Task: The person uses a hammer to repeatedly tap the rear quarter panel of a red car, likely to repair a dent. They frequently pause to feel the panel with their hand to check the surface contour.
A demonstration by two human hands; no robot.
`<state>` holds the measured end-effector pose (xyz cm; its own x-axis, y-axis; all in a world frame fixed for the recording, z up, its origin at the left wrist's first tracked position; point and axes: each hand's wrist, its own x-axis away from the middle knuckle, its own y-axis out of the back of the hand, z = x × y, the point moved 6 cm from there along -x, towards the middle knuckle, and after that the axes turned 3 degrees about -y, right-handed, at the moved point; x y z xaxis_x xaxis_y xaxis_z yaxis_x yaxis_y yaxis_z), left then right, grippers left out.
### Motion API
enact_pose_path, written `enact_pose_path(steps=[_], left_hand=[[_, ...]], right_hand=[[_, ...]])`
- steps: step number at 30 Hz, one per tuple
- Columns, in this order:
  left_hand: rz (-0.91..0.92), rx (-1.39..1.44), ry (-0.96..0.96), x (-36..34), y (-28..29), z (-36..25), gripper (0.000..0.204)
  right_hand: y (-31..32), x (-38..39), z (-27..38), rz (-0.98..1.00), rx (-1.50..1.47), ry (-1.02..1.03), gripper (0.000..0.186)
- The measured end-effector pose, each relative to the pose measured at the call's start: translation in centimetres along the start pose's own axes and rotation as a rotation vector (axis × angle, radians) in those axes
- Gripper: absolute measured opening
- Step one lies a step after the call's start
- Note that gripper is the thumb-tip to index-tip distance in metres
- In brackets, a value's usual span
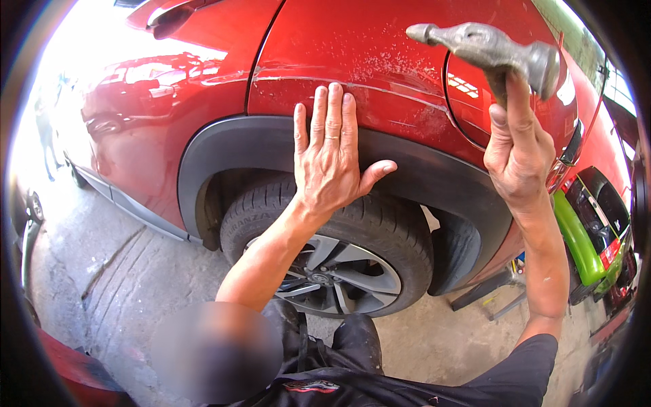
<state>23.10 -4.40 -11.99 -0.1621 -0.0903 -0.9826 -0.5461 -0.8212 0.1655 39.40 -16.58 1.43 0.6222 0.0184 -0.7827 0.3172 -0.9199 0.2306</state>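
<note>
A red car's rear side panel (380, 41) fills the upper view, with scuffs, flaked paint and a long pale scratch above the wheel. My left hand (327, 159) lies flat against it, fingers stretched up below the scratch and thumb out to the right; its palm is over the black wheel arch trim (217, 139). My right hand (521, 152) is raised at the right, wrapped round the handle of a metal hammer (475, 44). The hammer's head has a tapered tip to the left and a round face to the right. It appears held off the panel.
Below the arch stands the tyre (413, 251) with a silver spoked rim (325, 275). A bright green car (582, 237) is behind my right arm. Concrete floor (149, 271) spreads to the left. Another red surface (74, 366) shows at lower left, beside a blurred patch.
</note>
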Motion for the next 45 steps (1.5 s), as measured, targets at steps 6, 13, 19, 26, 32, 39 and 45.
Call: enact_pose_path(steps=[6,13,19,26,32,39,45], left_hand=[[-0.01,-0.006,0.002,0.1,-0.1,0.2,0.106],[-0.005,-0.008,0.003,0.2,-0.3,0.4,0.105],[0.011,0.016,0.002,0.1,0.3,0.6,0.111],[0.05,0.063,0.014,0.0,0.8,-0.1,0.109],[-0.007,0.24,-0.1,-6.6,1.6,0.0,0.11],[0.005,0.167,-0.115,-22.0,-2.6,1.5,0.113],[0.025,0.246,-0.081,-22.7,-3.3,0.6,0.118]], right_hand=[[-0.6,0.1,-0.4,0.071,0.045,-0.039,0.06],[-1.3,-0.2,-0.1,0.158,0.063,-0.047,0.06],[-3.0,1.1,0.3,0.193,0.08,-0.031,0.058],[1.6,8.4,-5.5,-0.098,0.275,-0.401,0.033],[2.0,10.6,-0.6,-0.14,0.134,-0.57,0.04],[-0.9,13.3,1.2,-0.533,-0.765,-0.942,0.038],[0.4,13.5,2.1,-0.598,-0.631,-0.985,0.044]])
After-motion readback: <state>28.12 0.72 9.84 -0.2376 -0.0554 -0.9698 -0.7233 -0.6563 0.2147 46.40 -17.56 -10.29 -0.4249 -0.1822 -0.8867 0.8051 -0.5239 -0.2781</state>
